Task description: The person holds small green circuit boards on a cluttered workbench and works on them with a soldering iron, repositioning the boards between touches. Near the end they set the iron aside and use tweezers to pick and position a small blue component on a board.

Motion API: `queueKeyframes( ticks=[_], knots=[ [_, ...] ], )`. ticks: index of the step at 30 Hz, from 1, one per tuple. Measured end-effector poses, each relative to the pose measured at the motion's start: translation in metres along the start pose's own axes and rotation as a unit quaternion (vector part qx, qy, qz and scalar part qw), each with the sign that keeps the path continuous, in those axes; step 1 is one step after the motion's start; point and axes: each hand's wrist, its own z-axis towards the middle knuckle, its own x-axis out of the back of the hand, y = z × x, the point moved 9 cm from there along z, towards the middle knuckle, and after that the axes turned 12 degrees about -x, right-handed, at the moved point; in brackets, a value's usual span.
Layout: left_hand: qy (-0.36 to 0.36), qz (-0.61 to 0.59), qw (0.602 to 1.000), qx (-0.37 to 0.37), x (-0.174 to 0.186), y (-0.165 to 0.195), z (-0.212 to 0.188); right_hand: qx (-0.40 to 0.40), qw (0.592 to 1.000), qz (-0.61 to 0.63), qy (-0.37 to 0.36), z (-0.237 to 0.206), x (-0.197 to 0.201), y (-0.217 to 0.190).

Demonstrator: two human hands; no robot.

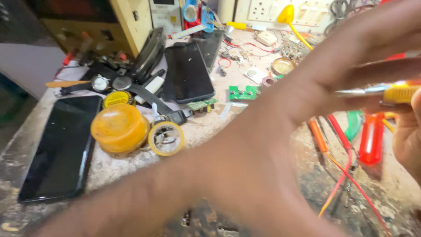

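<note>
Left hand crosses the frame from 7 o'clock toward 2 o'clock, blurred by motion. Its fingers lie closed around the metal shaft of a screwdriver at 3 o'clock, though the exact contact is smeared. Right hand shows only at the 3 o'clock edge, just beside the yellow handle. Whether its fingers grip the handle cannot be told.

Handling judgement: the screwdriver appears light and stiff, with a smooth, slippery metal shaft. The yellow handle looks the surer place to hold; the tip should be kept off fragile parts.

The table is heavily cluttered:
- Dark phone lying flat at 9 o'clock.
- Second dark phone at 11 o'clock.
- Orange round lid touching a tape roll, left of centre.
- Green circuit board near centre, apart from the hands.
- Wristwatch at 10 o'clock.
- Red and orange wires trailing toward 5 o'clock.
</note>
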Motion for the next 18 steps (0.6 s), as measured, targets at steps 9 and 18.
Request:
queueKeyframes(
  ticks=[9,18],
  knots=[
    [-0.047,0.272,0.918,0.286,0.07,-0.091,-0.071,-0.016,1.0,0.023,-0.002,0.018,-0.041,-0.052],
    [-0.135,0.416,0.871,0.223,0.056,-0.088,-0.078,-0.008,0.999,-0.039,0.037,0.017,-0.097,-0.073]
  ],
)
